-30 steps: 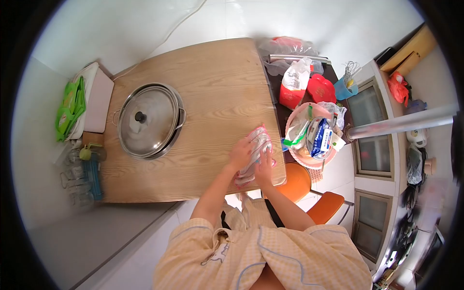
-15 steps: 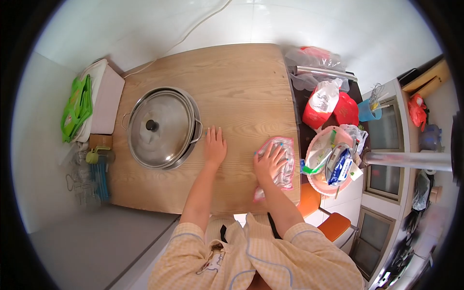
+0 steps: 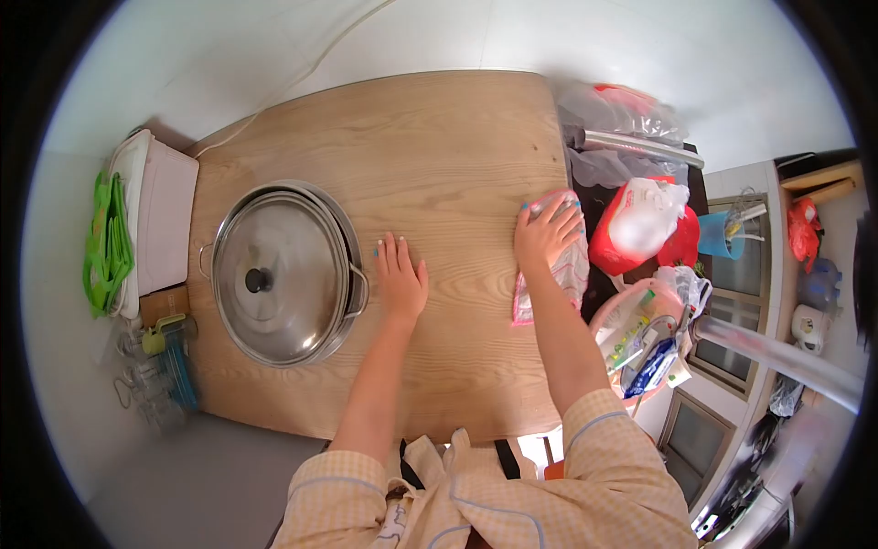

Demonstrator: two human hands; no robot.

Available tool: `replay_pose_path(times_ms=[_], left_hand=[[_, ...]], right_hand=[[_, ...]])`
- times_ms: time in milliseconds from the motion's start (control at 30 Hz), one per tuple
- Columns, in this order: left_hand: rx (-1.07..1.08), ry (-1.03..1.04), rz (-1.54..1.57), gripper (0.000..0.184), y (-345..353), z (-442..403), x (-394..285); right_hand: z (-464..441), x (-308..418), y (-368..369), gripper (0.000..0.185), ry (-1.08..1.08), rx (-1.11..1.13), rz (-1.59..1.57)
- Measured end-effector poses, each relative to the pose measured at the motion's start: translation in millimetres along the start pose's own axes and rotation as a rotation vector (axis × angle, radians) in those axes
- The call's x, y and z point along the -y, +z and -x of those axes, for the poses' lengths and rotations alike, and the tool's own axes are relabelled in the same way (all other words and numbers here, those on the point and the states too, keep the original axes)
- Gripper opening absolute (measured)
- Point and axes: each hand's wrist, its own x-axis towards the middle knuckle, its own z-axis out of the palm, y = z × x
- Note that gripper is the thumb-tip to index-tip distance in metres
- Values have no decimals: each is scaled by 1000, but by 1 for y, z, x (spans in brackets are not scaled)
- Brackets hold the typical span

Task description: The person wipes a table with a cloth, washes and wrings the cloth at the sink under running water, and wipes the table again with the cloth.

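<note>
A person in a checked shirt [image 3: 631, 457] works with 2 bare hands at a wooden table [image 3: 448, 156]. The right hand [image 3: 547, 236] lies palm down on a pink-edged cloth [image 3: 571, 277] at the table's right edge, its fingers spread rather than curled. The left hand [image 3: 401, 285] appears flat on the tabletop, fingers extended and gripping nothing, just right of a lidded steel pot [image 3: 302, 311].

The cloth — rumpled and partly hidden by the hand and forearm — looks light, soft and limp, with nothing fragile about it. It should slide easily under a flat palm, yet would likely bunch if pushed from 1 side. Its near hem, free of the fingers, seems the handiest place to pinch; gathering the middle should give a fuller grip. Whether it is damp cannot be told.

At far left stands a pale box [image 3: 169, 215]; at right, a red bag [image 3: 607, 243] and a pink basin [image 3: 611, 309] sit beyond the table's edge.
</note>
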Motion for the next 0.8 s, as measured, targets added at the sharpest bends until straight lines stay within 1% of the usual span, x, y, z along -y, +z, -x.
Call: replay_pose_path(times_ms=[33,100,200,233,300,333,400,467,533,567,633,667,700,733,767,800], left_hand=[[11,-4,-2,50,-1,0,-2],[16,0,-5,50,-5,-1,-5],[24,11,-14,49,-5,-1,-4],[28,15,-17,50,-5,-1,-3],[57,-7,-33,51,-5,0,-4],[80,-19,-44,53,-5,0,-5],[81,-25,-38,53,-4,1,-4],[74,-28,-39,53,-3,-2,-4],[66,-18,-34,50,-6,1,-5],[68,-27,-39,50,-7,1,-5],[75,-41,11,49,-7,0,-4],[73,-48,7,49,-7,0,-4],[60,-40,10,48,-6,0,-3],[46,-33,14,47,-5,0,-4],[41,-42,17,47,-5,0,-4],[39,-42,13,46,-5,1,-4]], right_hand=[[-15,7,2,73,10,-42,-27],[-38,21,9,71,-2,-46,-24],[-67,41,28,66,-25,-120,-34],[-72,46,32,66,-30,-113,-36],[-78,53,35,65,-115,-83,-48],[-81,60,36,63,-119,-73,-109],[-75,85,24,58,-242,54,-152],[-66,126,35,50,-481,179,-432],[-30,165,24,46,-716,130,-459],[-23,172,25,46,-722,137,-464],[-12,181,39,39,-817,-108,-446],[-16,176,49,39,-824,-107,-451],[-24,162,74,35,-483,253,-1040],[-31,150,48,31,-71,599,-1571],[-39,137,20,28,557,700,-2082],[-50,118,-24,31,588,821,-2234]])
